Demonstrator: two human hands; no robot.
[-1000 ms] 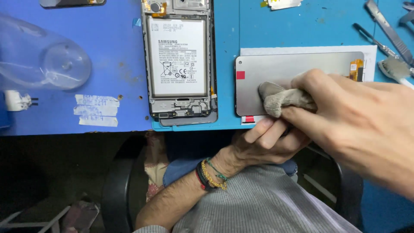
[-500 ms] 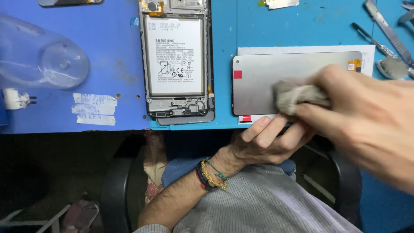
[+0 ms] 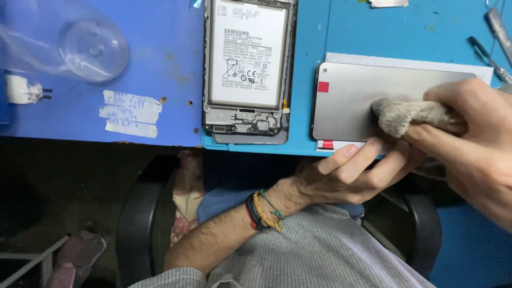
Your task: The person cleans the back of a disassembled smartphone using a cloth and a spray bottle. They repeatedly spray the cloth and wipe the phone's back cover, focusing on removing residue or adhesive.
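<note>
Plainly, the landmark is the grey panel (image 3: 368,106), lying flat at the near edge of the blue bench (image 3: 160,69), on a white sheet (image 3: 405,61). Far to its left stands a clear plastic dome (image 3: 93,48), then a small white plug (image 3: 21,89) and strips of white tape (image 3: 130,113); just left of the panel lies an opened phone (image 3: 246,69) with its white battery bare. The left hand (image 3: 346,173) comes up from under the bench edge, its fingers (image 3: 352,154) curled against the panel's near edge, steadying it rather than clasping it. The right hand (image 3: 469,133) has its fingers pinched shut on a grey cloth (image 3: 410,114), pressed on the panel's right half.

The panel sits at the very lip — a hard stroke toward the body could slide it off if the left hand slackens; a long leftward stroke might knock the open phone. Right of the panel lie metal tools (image 3: 493,50), close to the knuckles; open room is mostly beyond the panel's far edge — little near the lip.
</note>
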